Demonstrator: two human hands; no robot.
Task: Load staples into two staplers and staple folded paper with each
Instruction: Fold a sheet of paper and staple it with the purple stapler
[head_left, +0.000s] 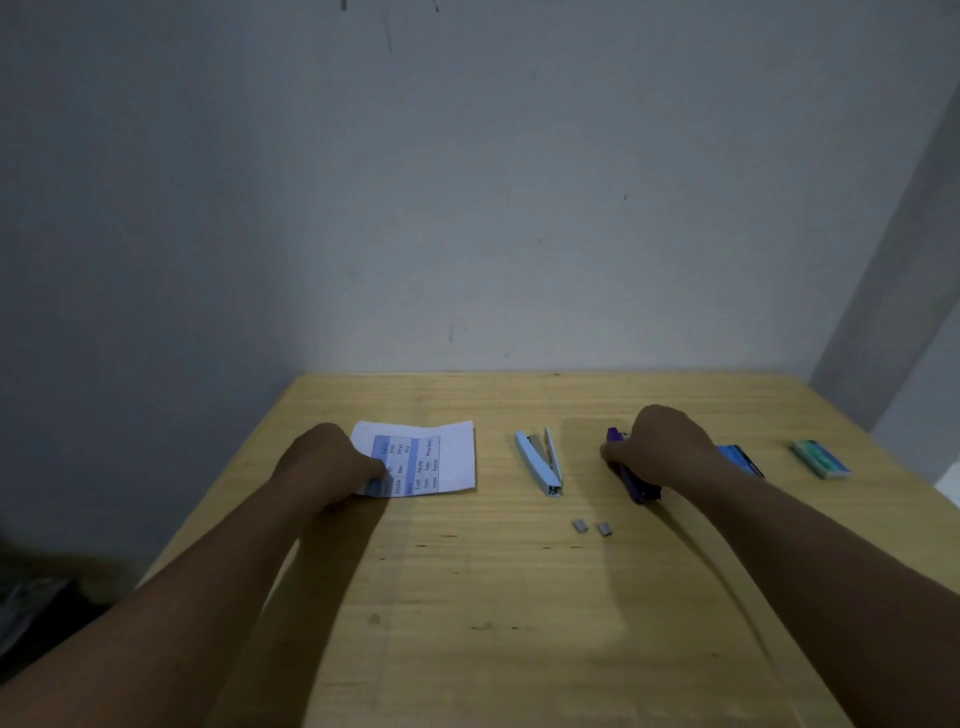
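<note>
Fingers of the left hand (324, 465) pinch the folded paper (422, 460) on the tabletop (493, 597); the right hand (662, 447) grips the purple stapler (636, 480) (light-blue stapler (540, 462) lies open between).

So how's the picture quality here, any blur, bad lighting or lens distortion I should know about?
Head view: dim, bluish light, brightest on the wall patch above the table; the forearms cast long soft shadows on the wood; print on the paper is soft and barely legible; the purple stapler is dark under the right hand; wide-angle bending splays the table edges.
</note>
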